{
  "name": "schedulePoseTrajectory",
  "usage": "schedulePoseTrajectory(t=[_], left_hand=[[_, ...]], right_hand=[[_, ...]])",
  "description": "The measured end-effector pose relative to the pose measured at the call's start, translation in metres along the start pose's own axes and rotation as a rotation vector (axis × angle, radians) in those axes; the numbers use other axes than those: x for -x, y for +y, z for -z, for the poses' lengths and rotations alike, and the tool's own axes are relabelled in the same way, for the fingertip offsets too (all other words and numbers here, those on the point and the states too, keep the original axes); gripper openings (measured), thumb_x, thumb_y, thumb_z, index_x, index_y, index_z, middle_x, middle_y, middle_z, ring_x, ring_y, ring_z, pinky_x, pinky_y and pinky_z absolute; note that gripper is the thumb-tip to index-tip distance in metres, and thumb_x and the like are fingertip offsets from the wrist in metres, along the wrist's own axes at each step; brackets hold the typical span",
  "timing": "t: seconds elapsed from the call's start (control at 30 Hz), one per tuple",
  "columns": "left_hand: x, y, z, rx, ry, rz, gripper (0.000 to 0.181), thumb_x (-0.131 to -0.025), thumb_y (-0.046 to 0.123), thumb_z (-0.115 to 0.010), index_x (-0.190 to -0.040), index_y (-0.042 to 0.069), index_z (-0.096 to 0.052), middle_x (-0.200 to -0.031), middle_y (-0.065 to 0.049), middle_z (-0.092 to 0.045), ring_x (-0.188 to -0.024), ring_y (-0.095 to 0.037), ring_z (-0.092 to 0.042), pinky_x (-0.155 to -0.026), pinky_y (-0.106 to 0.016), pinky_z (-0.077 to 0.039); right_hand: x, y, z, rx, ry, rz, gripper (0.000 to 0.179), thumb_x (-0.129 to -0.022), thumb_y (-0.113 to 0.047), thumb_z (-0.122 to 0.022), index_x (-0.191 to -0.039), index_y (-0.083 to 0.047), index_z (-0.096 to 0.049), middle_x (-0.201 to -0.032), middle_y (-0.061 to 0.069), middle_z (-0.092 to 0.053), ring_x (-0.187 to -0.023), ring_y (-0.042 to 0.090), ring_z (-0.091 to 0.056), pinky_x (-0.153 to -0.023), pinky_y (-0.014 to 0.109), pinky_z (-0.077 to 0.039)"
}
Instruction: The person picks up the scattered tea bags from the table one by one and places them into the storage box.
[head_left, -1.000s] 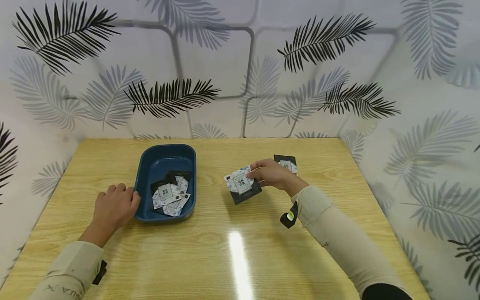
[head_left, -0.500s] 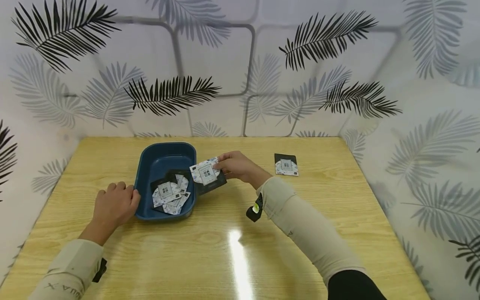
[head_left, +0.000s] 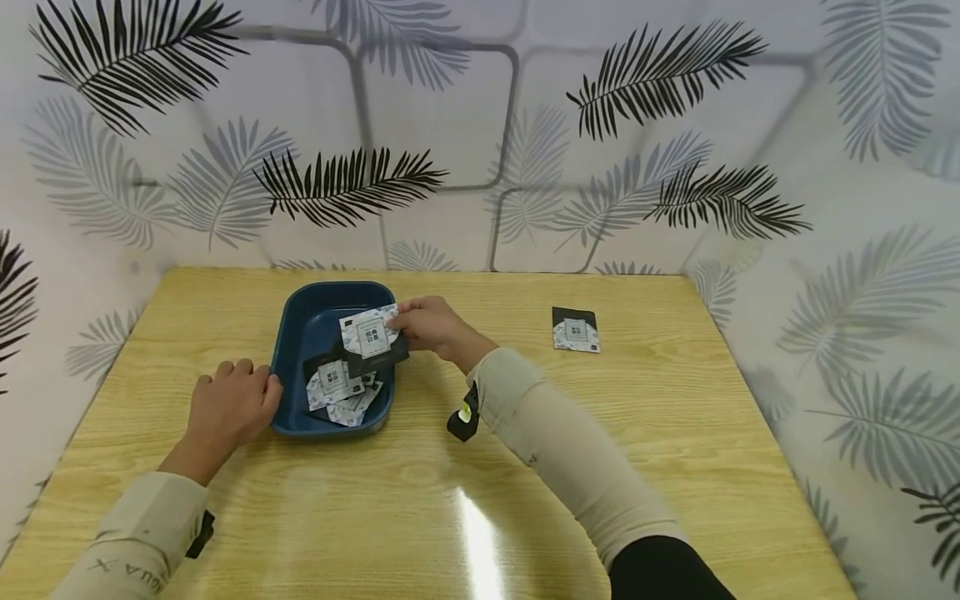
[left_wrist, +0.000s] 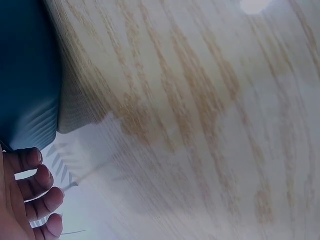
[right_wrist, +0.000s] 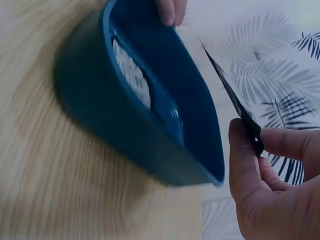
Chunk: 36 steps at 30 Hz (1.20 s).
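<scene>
My right hand [head_left: 433, 327] pinches a flat square sachet [head_left: 371, 337] between thumb and fingers, holding it above the blue plastic bin [head_left: 302, 327]. The sachet is dark with a pale printed half, and it appears edge-on [right_wrist: 231, 90] in the right wrist view. Several similar sachets [head_left: 335, 382] lie overlapping inside the bin, partly hidden by the held one. At the bin's left side my left hand [head_left: 231, 406] grips the rim, its thumb over the edge. The left wrist view has its curled fingers [left_wrist: 45, 202] beside the bin wall.
Another sachet [head_left: 576, 331] lies flat on the right part of the wooden table [head_left: 645, 433]. A leaf-patterned wall covering [head_left: 465, 167] stands behind the table. Light reflects off the tabletop in front.
My right hand has carried the sachet leftward from mid-table to above the bin, uncovering the one on the right. The left hand has stayed at the bin's rim.
</scene>
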<state>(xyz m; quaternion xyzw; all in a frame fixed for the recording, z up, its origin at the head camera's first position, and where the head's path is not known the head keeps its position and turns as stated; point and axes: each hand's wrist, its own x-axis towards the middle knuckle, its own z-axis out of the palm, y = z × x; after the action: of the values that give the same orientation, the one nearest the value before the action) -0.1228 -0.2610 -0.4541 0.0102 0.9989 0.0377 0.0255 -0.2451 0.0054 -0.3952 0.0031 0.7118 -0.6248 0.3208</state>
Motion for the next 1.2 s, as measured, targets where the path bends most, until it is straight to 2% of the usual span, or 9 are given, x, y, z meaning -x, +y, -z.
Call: schedulePoseTrajectory(t=[0.13,0.23,0.4,0.57,0.7,0.83,0.93,1.1,1.2], left_hand=[[-0.002,-0.001,0.002,-0.01,-0.007,-0.005,0.05,-0.103,0.029,-0.028,-0.118,-0.006,-0.06,-0.118,-0.03,-0.06,-0.104,-0.046,-0.055,-0.083,-0.063,-0.046],[-0.003,-0.002,0.001,0.001,0.013,-0.012,0.046,-0.103,0.029,-0.03,-0.109,-0.007,-0.058,-0.109,-0.028,-0.061,-0.096,-0.043,-0.055,-0.077,-0.059,-0.046],[-0.004,-0.004,0.0,0.027,0.065,-0.026,0.034,-0.102,0.027,-0.033,-0.089,-0.001,-0.049,-0.092,-0.021,-0.056,-0.083,-0.036,-0.052,-0.066,-0.05,-0.042],[-0.004,-0.004,0.003,0.026,0.078,-0.032,0.033,-0.101,0.026,-0.033,-0.088,-0.001,-0.047,-0.091,-0.021,-0.055,-0.083,-0.037,-0.051,-0.066,-0.05,-0.041],[-0.004,-0.002,0.006,0.026,0.087,-0.031,0.032,-0.101,0.025,-0.034,-0.088,-0.001,-0.048,-0.091,-0.021,-0.055,-0.085,-0.038,-0.051,-0.067,-0.05,-0.04],[-0.005,0.001,0.006,0.022,0.086,-0.04,0.031,-0.101,0.025,-0.035,-0.087,0.0,-0.047,-0.089,-0.019,-0.053,-0.083,-0.036,-0.05,-0.067,-0.048,-0.038],[-0.005,0.001,0.005,0.013,0.084,-0.047,0.031,-0.102,0.025,-0.035,-0.088,0.0,-0.048,-0.088,-0.018,-0.053,-0.082,-0.035,-0.049,-0.067,-0.046,-0.038],[-0.004,-0.002,0.007,0.004,0.072,-0.038,0.03,-0.102,0.025,-0.035,-0.093,0.0,-0.049,-0.094,-0.019,-0.053,-0.087,-0.036,-0.049,-0.068,-0.048,-0.037],[-0.004,-0.002,0.009,0.007,0.061,-0.032,0.031,-0.103,0.025,-0.034,-0.097,-0.001,-0.05,-0.099,-0.021,-0.052,-0.09,-0.038,-0.049,-0.071,-0.05,-0.038]], right_hand=[[-0.003,-0.004,-0.019,-0.008,0.023,0.034,0.016,-0.095,-0.005,-0.062,-0.11,0.0,-0.059,-0.095,0.004,-0.061,-0.075,0.008,-0.058,-0.062,0.021,-0.05],[-0.007,-0.005,-0.03,-0.005,0.068,0.049,0.022,-0.094,-0.005,-0.063,-0.114,0.003,-0.061,-0.1,0.008,-0.064,-0.079,0.01,-0.06,-0.065,0.023,-0.052],[-0.016,-0.001,-0.036,-0.035,0.109,0.025,0.019,-0.093,-0.003,-0.064,-0.111,0.002,-0.062,-0.092,0.005,-0.063,-0.074,0.009,-0.059,-0.061,0.022,-0.049],[-0.02,0.0,-0.038,-0.049,0.133,0.013,0.018,-0.092,-0.002,-0.064,-0.109,0.002,-0.064,-0.089,0.003,-0.061,-0.072,0.009,-0.058,-0.061,0.022,-0.05],[-0.022,0.001,-0.041,-0.035,0.165,0.019,0.004,-0.09,0.001,-0.064,-0.088,-0.001,-0.062,-0.086,0.002,-0.058,-0.07,0.01,-0.055,-0.061,0.023,-0.048],[-0.024,0.003,-0.045,-0.085,0.208,0.002,0.034,-0.087,0.007,-0.062,-0.064,-0.011,-0.045,-0.081,0.002,-0.051,-0.064,0.011,-0.049,-0.056,0.025,-0.045],[-0.024,0.002,-0.049,-0.123,0.242,-0.007,0.043,-0.085,0.009,-0.061,-0.059,-0.015,-0.037,-0.078,0.001,-0.048,-0.062,0.011,-0.048,-0.054,0.025,-0.044],[-0.024,-0.002,-0.058,-0.102,0.283,-0.027,0.043,-0.084,0.01,-0.059,-0.065,-0.016,-0.032,-0.084,0.002,-0.047,-0.062,0.013,-0.051,-0.061,0.032,-0.052],[-0.026,-0.003,-0.064,-0.065,0.317,-0.041,0.024,-0.085,0.01,-0.059,-0.078,-0.01,-0.047,-0.104,0.009,-0.06,-0.071,0.019,-0.063,-0.077,0.04,-0.06]])
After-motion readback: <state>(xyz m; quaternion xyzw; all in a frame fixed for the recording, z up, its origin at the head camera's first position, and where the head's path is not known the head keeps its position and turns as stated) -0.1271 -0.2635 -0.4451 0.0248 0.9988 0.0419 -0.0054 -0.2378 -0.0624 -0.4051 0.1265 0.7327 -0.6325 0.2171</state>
